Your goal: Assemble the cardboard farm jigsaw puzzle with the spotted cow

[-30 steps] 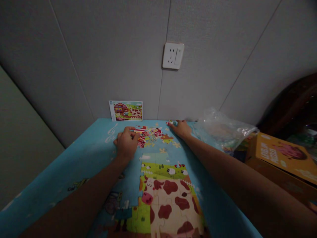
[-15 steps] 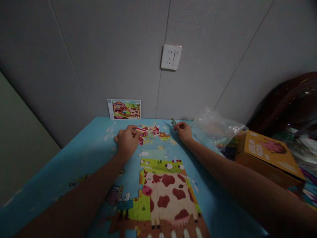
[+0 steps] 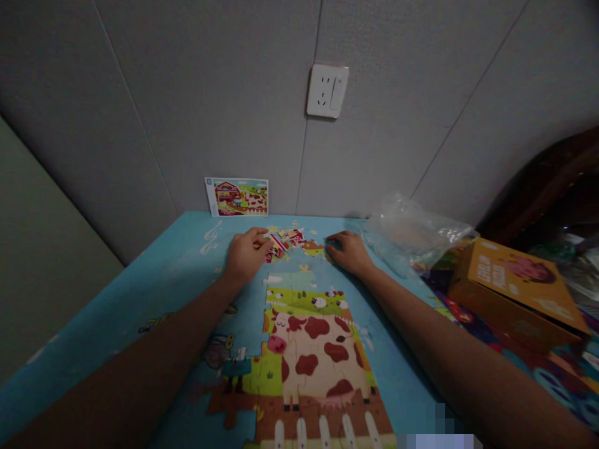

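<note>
My left hand (image 3: 246, 254) is at the far part of the table, with thumb and fingers closed on a red-and-white striped puzzle piece (image 3: 277, 242) at the edge of a small pile. Other loose puzzle pieces (image 3: 296, 237) lie in that pile. To its right, my right hand (image 3: 350, 252) rests low over the table with curled fingers; whatever is between its fingertips is hidden. Close by lies an orange-brown and green piece (image 3: 312, 247). Nearer to me is a partly joined jigsaw puzzle (image 3: 318, 355) showing a spotted cow, sheep and a white fence.
A picture card (image 3: 238, 197) of the farm scene leans against the grey wall (image 3: 234, 93). On the right are a clear plastic bag (image 3: 416, 227) and an orange box (image 3: 515, 293). The blue table cover (image 3: 154, 274) has printed figures. A white socket (image 3: 327, 91) is on the wall.
My right hand has lowered to the table; the piece it held upright no longer shows. My left hand has shifted slightly, and the striped piece is more visible. The view has tilted a little downward.
</note>
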### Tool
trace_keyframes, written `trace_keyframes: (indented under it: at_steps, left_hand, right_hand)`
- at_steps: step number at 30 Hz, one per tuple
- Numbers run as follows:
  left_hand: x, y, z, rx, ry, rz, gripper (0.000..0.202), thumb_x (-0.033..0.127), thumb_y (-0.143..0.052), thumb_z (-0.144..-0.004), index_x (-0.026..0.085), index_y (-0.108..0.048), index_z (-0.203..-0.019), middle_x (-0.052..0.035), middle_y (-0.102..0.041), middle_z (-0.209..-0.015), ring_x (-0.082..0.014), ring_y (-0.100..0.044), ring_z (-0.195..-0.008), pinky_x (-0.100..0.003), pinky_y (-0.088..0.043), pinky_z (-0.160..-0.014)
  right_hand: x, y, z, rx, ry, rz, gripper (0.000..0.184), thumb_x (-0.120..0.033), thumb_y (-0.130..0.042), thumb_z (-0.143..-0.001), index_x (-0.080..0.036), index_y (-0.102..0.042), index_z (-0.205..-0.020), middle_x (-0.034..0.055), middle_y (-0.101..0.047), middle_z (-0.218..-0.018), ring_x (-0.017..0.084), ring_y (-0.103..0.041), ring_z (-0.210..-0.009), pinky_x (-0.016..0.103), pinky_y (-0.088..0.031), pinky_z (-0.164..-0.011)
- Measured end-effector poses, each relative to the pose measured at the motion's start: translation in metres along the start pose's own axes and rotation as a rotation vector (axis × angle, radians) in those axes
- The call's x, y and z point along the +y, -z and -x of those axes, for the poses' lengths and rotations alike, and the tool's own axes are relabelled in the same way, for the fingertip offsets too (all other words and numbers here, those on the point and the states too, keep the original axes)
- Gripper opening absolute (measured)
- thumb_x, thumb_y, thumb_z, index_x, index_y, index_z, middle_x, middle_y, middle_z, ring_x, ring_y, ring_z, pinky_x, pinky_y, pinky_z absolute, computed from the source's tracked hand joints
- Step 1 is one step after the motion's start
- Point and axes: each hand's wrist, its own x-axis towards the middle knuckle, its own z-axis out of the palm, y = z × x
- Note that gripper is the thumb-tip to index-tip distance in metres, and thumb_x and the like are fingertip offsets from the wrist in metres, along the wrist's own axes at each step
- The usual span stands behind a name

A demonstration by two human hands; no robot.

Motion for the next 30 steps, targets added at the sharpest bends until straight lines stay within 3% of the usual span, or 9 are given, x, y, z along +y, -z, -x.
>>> trace_keyframes:
  at_steps: [5,7,9,13,19,21,24,27,30]
  left_hand:
    - [-0.003,0.004,-0.001,0.089,0.025,-0.243,0.055,0.053,-0.058,-0.081,0.021,-0.061,-0.126,-0.0125,-0.061,-0.128,-0.0336,-0.052,-0.120,-0.047,-0.038,-0.103]
    - [-0.007,0.002,0.000,-0.023,0.052,-0.382,0.070,0.065,-0.053,-0.080,0.021,-0.055,-0.134,-0.0181,-0.052,-0.137,-0.0403,-0.045,-0.127,-0.054,-0.034,-0.103]
    - [-0.012,-0.001,0.002,-0.167,-0.009,-0.466,0.081,0.069,-0.049,-0.079,0.020,-0.044,-0.143,-0.0223,-0.046,-0.142,-0.0419,-0.039,-0.132,-0.056,-0.030,-0.105]
    - [-0.017,-0.004,0.003,-0.308,-0.141,-0.488,0.081,0.066,-0.045,-0.084,0.021,-0.030,-0.150,-0.0227,-0.034,-0.151,-0.0387,-0.030,-0.140,-0.056,-0.023,-0.110]
    - [-0.022,-0.001,-0.004,-0.307,-0.209,-0.373,0.066,0.050,-0.048,-0.088,0.015,-0.041,-0.144,-0.0196,-0.043,-0.146,-0.0295,-0.039,-0.137,-0.041,-0.030,-0.111]
    - [-0.025,-0.001,-0.006,-0.288,-0.242,-0.335,0.064,0.049,-0.050,-0.087,0.017,-0.045,-0.142,-0.0162,-0.047,-0.143,-0.0281,-0.042,-0.134,-0.039,-0.031,-0.111]
    - [-0.029,-0.003,-0.006,-0.244,-0.280,-0.257,0.059,0.044,-0.051,-0.086,0.016,-0.049,-0.139,-0.0128,-0.053,-0.139,-0.0247,-0.047,-0.130,-0.035,-0.033,-0.110]
    - [-0.029,-0.003,-0.006,-0.232,-0.255,-0.206,0.054,0.036,-0.052,-0.085,0.015,-0.054,-0.135,-0.0114,-0.057,-0.135,-0.0226,-0.053,-0.124,-0.032,-0.036,-0.108]
    - [-0.027,-0.001,-0.006,-0.221,-0.239,-0.192,0.052,0.035,-0.053,-0.084,0.018,-0.055,-0.134,-0.0088,-0.058,-0.134,-0.0219,-0.053,-0.123,-0.032,-0.037,-0.108]
  right_hand:
    - [0.003,0.002,0.001,0.008,-0.149,0.130,0.046,-0.044,-0.048,-0.090,-0.021,-0.062,-0.128,0.0156,-0.053,-0.135,0.033,-0.042,-0.127,0.047,-0.030,-0.105]
    - [0.002,0.001,0.002,-0.087,-0.168,0.176,0.051,-0.052,-0.042,-0.093,-0.024,-0.056,-0.133,0.0150,-0.051,-0.137,0.034,-0.042,-0.128,0.051,-0.032,-0.102]
    - [-0.001,-0.001,0.004,-0.196,-0.071,0.160,0.053,-0.053,-0.036,-0.095,-0.024,-0.052,-0.136,0.0148,-0.051,-0.137,0.033,-0.042,-0.129,0.051,-0.032,-0.103]
    - [-0.009,-0.002,0.008,-0.278,0.163,0.014,0.052,-0.044,-0.034,-0.098,-0.021,-0.041,-0.144,0.0126,-0.040,-0.150,0.028,-0.034,-0.139,0.046,-0.027,-0.111]
    - [-0.021,0.015,0.017,-0.241,0.188,-0.078,0.060,-0.044,-0.044,-0.095,-0.016,-0.036,-0.147,0.0149,-0.022,-0.158,0.033,-0.017,-0.145,0.055,-0.019,-0.113]
    - [-0.036,0.026,0.029,-0.182,0.321,-0.120,0.058,-0.044,-0.049,-0.092,-0.018,-0.041,-0.144,0.0121,-0.025,-0.158,0.032,-0.017,-0.146,0.056,-0.017,-0.114]
    - [-0.074,0.039,0.062,-0.199,0.656,-0.290,0.052,-0.045,-0.043,-0.095,-0.019,-0.047,-0.140,0.0111,-0.043,-0.149,0.023,-0.035,-0.139,0.047,-0.025,-0.114]
    - [-0.113,0.042,0.102,-0.315,0.940,-0.309,0.066,-0.058,-0.052,-0.087,-0.020,-0.047,-0.140,0.0135,-0.038,-0.152,0.029,-0.032,-0.141,0.053,-0.025,-0.112]
    - [-0.134,0.037,0.128,-0.443,1.031,-0.224,0.074,-0.063,-0.052,-0.085,-0.026,-0.035,-0.147,0.0106,-0.028,-0.157,0.035,-0.021,-0.144,0.067,-0.016,-0.110]
